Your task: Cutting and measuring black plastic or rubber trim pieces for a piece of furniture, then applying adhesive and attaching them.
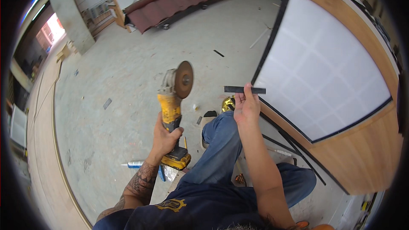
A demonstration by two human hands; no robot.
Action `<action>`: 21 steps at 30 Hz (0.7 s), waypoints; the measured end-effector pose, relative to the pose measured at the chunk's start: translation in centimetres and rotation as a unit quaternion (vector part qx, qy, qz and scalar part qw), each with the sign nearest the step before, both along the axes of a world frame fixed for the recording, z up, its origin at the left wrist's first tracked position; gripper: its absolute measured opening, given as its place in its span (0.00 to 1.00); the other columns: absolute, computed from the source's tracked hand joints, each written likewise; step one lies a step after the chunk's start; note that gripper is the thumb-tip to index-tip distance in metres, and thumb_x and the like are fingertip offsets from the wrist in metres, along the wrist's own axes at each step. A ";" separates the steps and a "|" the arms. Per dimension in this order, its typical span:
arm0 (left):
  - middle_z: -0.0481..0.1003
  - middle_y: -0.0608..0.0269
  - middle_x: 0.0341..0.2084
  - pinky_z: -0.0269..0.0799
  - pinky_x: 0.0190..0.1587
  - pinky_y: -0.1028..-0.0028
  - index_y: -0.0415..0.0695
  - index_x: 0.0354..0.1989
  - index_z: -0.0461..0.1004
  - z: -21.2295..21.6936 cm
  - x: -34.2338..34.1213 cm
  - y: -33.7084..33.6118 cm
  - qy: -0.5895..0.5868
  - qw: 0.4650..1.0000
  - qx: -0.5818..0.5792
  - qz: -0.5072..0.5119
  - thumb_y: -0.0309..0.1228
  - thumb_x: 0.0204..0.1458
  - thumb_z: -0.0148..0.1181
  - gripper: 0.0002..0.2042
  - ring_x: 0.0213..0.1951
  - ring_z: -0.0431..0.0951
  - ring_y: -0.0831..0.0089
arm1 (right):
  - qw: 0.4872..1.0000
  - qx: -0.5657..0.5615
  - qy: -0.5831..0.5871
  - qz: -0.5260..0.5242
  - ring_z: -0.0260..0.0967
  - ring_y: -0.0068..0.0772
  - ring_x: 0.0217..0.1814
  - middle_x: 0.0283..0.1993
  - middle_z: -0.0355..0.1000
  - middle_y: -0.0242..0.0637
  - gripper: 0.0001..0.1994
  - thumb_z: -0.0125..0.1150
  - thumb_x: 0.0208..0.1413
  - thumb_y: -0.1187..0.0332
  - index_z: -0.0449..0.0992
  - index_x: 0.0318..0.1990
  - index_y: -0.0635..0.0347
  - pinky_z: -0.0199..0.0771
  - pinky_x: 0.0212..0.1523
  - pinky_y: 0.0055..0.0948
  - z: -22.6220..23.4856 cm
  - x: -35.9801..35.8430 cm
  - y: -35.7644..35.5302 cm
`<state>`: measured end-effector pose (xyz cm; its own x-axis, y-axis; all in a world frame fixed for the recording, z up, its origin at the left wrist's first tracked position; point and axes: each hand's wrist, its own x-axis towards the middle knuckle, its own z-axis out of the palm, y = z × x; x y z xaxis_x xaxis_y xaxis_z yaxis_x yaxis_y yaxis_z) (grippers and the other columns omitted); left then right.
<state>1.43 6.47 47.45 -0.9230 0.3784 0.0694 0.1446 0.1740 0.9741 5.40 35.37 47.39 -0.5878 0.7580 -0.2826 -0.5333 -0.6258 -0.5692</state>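
Observation:
My left hand (165, 137) is wrapped round the black grip of a yellow cordless angle grinder (169, 104), held upright with its battery at the bottom. Its brown cutting disc (185, 80) faces right, toward my other hand. My right hand (248, 107) pinches a short flat black strip (233, 89) between thumb and fingers, with the strip lying crosswise. Just beyond that hand stands a wood-framed panel (324, 64) with a white gridded face and black edging along parts of its border.
Long black strips (294, 145) lie by the panel's lower edge. A sealant tube (135, 164) rests on the concrete floor at my left, and a small black piece (218, 53) lies farther off. Maroon corrugated sheeting (179, 4) stands on casters at the back.

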 end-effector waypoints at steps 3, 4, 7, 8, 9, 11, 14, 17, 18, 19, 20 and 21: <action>0.81 0.52 0.44 0.78 0.50 0.66 0.39 0.62 0.67 0.3 0.0 -0.2 0.022 0.999 -0.046 0.001 0.30 0.47 0.70 0.31 0.44 0.83 0.63 | 1.000 0.003 0.004 0.019 0.75 0.17 0.40 0.38 0.77 0.21 0.08 0.75 0.64 0.66 0.78 0.42 0.49 0.78 0.55 0.26 -0.6 -1.1 -3.4; 0.81 0.52 0.44 0.78 0.51 0.65 0.39 0.63 0.67 0.4 -0.1 -0.3 0.043 0.998 -0.056 0.003 0.30 0.47 0.71 0.33 0.44 0.83 0.62 | 1.000 -0.005 -0.002 0.025 0.77 0.19 0.40 0.40 0.78 0.23 0.08 0.75 0.64 0.67 0.78 0.41 0.49 0.81 0.52 0.26 -0.6 -1.4 -4.2; 0.82 0.51 0.45 0.78 0.53 0.63 0.40 0.66 0.65 0.4 -0.1 -0.3 0.075 0.995 -0.070 0.005 0.31 0.47 0.71 0.35 0.46 0.84 0.60 | 1.000 0.010 -0.005 0.027 0.76 0.19 0.37 0.39 0.78 0.24 0.08 0.75 0.63 0.69 0.78 0.40 0.50 0.82 0.50 0.26 -0.3 -1.9 -5.6; 0.82 0.51 0.45 0.78 0.53 0.63 0.40 0.66 0.65 0.5 -0.1 -0.4 0.071 0.995 -0.067 0.004 0.31 0.47 0.71 0.35 0.46 0.84 0.60 | 1.000 0.010 -0.005 0.024 0.77 0.19 0.37 0.39 0.78 0.24 0.08 0.75 0.63 0.69 0.77 0.40 0.50 0.83 0.49 0.25 -0.2 -2.0 -5.8; 0.82 0.50 0.46 0.78 0.55 0.63 0.40 0.67 0.65 0.5 0.0 -0.4 0.053 0.996 -0.067 0.003 0.31 0.47 0.71 0.36 0.47 0.84 0.59 | 1.000 0.012 -0.005 0.025 0.77 0.19 0.37 0.39 0.78 0.24 0.08 0.75 0.63 0.69 0.77 0.40 0.50 0.83 0.49 0.25 0.0 -2.1 -6.0; 0.82 0.49 0.47 0.78 0.56 0.62 0.40 0.67 0.64 0.5 0.0 -0.3 0.035 0.997 -0.064 0.005 0.31 0.47 0.71 0.36 0.49 0.84 0.58 | 0.999 0.009 -0.005 0.036 0.77 0.19 0.37 0.39 0.77 0.24 0.09 0.76 0.62 0.69 0.77 0.40 0.51 0.84 0.49 0.26 0.2 -2.3 -6.4; 0.82 0.46 0.49 0.78 0.57 0.61 0.40 0.68 0.63 0.5 0.1 -0.3 0.073 0.996 -0.057 0.008 0.31 0.48 0.71 0.37 0.51 0.85 0.56 | 0.999 0.012 -0.008 0.040 0.76 0.20 0.37 0.38 0.76 0.25 0.10 0.76 0.61 0.69 0.76 0.40 0.50 0.84 0.49 0.26 0.6 -2.5 -7.0; 0.81 0.50 0.48 0.76 0.58 0.63 0.39 0.65 0.65 0.6 0.1 -0.3 0.044 0.998 -0.051 0.010 0.30 0.46 0.71 0.35 0.51 0.82 0.60 | 0.998 0.031 -0.005 0.046 0.76 0.20 0.37 0.39 0.77 0.25 0.10 0.77 0.61 0.69 0.76 0.40 0.50 0.84 0.48 0.27 0.8 -2.7 -7.3; 0.81 0.49 0.49 0.76 0.58 0.62 0.39 0.65 0.65 0.7 0.1 -0.3 0.041 0.998 -0.054 0.011 0.30 0.46 0.72 0.36 0.51 0.82 0.59 | 0.999 0.032 -0.010 0.043 0.76 0.20 0.37 0.39 0.77 0.25 0.10 0.77 0.61 0.69 0.76 0.40 0.50 0.84 0.48 0.27 0.9 -2.7 -7.4; 0.81 0.49 0.49 0.76 0.58 0.62 0.39 0.66 0.65 0.7 0.1 -0.3 0.038 0.998 -0.057 0.011 0.30 0.46 0.72 0.36 0.52 0.82 0.58 | 0.998 0.035 -0.006 0.046 0.76 0.20 0.37 0.39 0.77 0.25 0.10 0.77 0.61 0.69 0.76 0.40 0.51 0.84 0.48 0.27 0.9 -2.7 -7.4; 0.81 0.49 0.49 0.76 0.58 0.62 0.39 0.66 0.65 0.8 0.1 -0.3 0.037 0.998 -0.056 0.012 0.30 0.46 0.72 0.36 0.52 0.82 0.58 | 0.998 0.034 0.000 0.051 0.76 0.20 0.37 0.39 0.77 0.25 0.10 0.77 0.61 0.69 0.76 0.40 0.51 0.84 0.48 0.27 1.0 -2.7 -7.4; 0.81 0.48 0.49 0.76 0.58 0.62 0.39 0.66 0.65 0.8 0.1 -0.3 0.039 0.997 -0.058 0.010 0.30 0.46 0.72 0.36 0.52 0.83 0.57 | 0.998 0.039 -0.002 0.048 0.76 0.20 0.37 0.39 0.77 0.25 0.10 0.77 0.61 0.69 0.76 0.40 0.51 0.84 0.48 0.27 1.0 -2.7 -7.4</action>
